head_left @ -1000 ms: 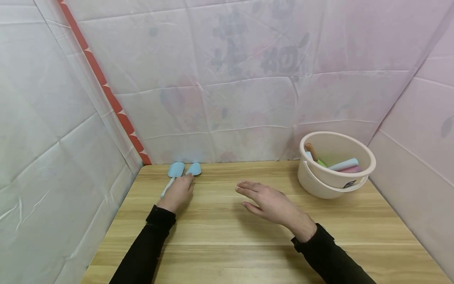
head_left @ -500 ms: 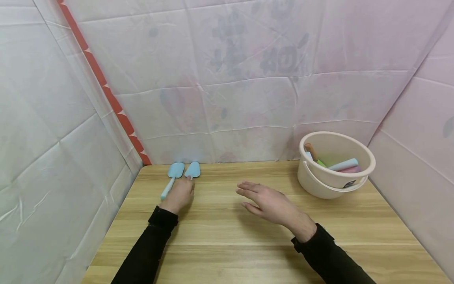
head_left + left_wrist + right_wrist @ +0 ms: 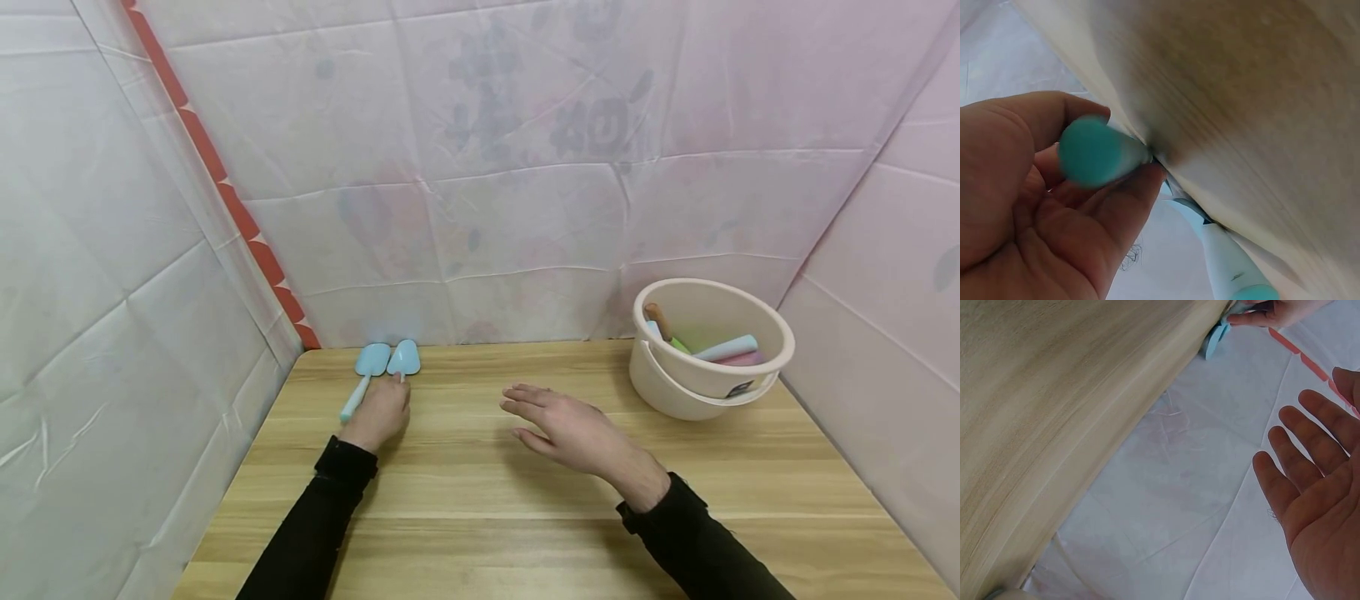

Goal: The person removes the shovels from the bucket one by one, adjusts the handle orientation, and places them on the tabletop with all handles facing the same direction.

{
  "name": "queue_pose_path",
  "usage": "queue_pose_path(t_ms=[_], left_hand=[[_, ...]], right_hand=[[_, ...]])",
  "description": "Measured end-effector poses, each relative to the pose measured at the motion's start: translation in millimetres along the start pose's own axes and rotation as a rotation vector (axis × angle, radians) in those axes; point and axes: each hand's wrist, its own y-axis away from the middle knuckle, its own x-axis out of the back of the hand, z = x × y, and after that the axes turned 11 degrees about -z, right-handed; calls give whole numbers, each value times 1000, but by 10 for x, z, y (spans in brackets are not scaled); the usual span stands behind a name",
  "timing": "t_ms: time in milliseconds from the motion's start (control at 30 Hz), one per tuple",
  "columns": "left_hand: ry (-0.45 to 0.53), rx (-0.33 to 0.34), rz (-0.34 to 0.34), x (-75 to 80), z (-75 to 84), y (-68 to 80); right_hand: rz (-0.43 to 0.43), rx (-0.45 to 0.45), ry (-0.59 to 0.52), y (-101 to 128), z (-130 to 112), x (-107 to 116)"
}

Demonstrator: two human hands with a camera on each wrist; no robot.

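Held scoop (image 3: 404, 358): pale-blue blade, teal-ended handle, gripped, well left of bucket (image 3: 686, 368).
Other scoop (image 3: 372, 359): similar colours, lying, farther left of bucket.

Head view forward-down, wrist views close, tabletop (image 3: 480, 500) shared

shovels (image 3: 372, 359): 2 | hands (image 3: 573, 427): 2 | sleeves (image 3: 693, 533): 2 | bucket (image 3: 678, 383): 1 | worktop (image 3: 465, 492): 1 | walls (image 3: 517, 225): 3 | bucket contents (image 3: 726, 347): at least three, exact number unclear

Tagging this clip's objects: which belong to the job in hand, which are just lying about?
In the job, likely:
held scoop, in the left hand
other scoop, beside it

Lying about, apparently:
bucket, untouched
items inside it
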Motion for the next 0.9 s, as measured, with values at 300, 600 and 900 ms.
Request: queue_pose_path(t_ms=[300,600,900], left_hand=[[186,35,-60,738,592,309],[210,86,-78,907,807,320],[140,30,8,949,944,301]], right_hand=[[9,-10,-1,10,0,53],[56,-36,15,44,41,113],[84,-43,26,74,82,167]])
